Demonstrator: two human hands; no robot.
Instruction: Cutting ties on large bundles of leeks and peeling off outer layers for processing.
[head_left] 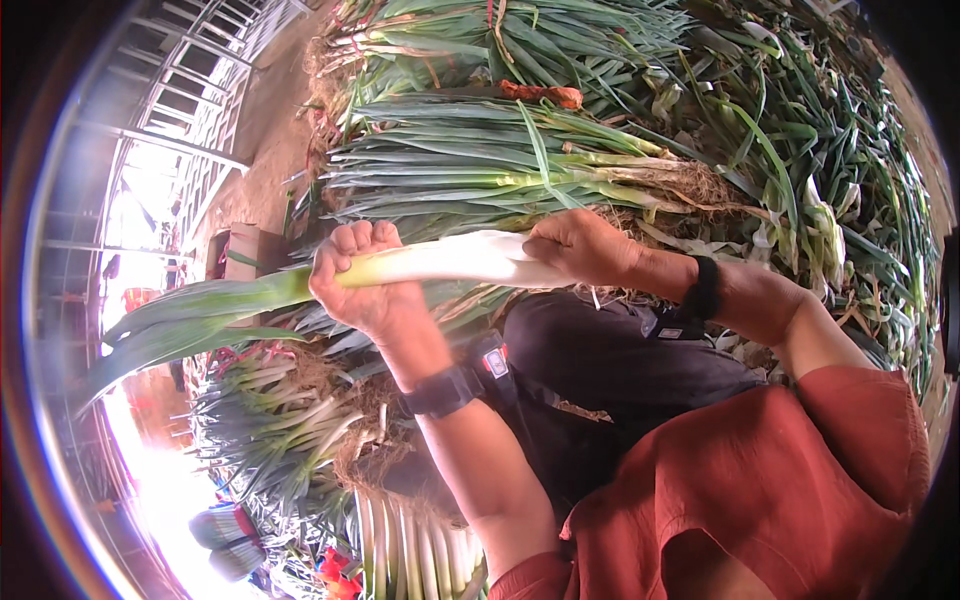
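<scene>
A large leek (440,262) lies crosswise between my two hands, above my dark-trousered knees. Its green leaves (190,315) fan out to the left, and its pale, clean-looking shank points right. My left hand (365,275) is wrapped round the yellow-green part of the shank, fingers curled over. Near the white end, my right hand (585,247) pinches the leek, thumb and fingers pressed together on its outer layer. The root end is hidden behind the right hand. Both wrists wear dark bands.
Bundles of untrimmed leeks (500,165) with brown roots lie just beyond my hands. A heap of stripped leaves (830,200) spreads to the right. More leeks (280,420) lie at the lower left, with a row of white shanks (410,545) below. Metal railings (190,90) stand far left.
</scene>
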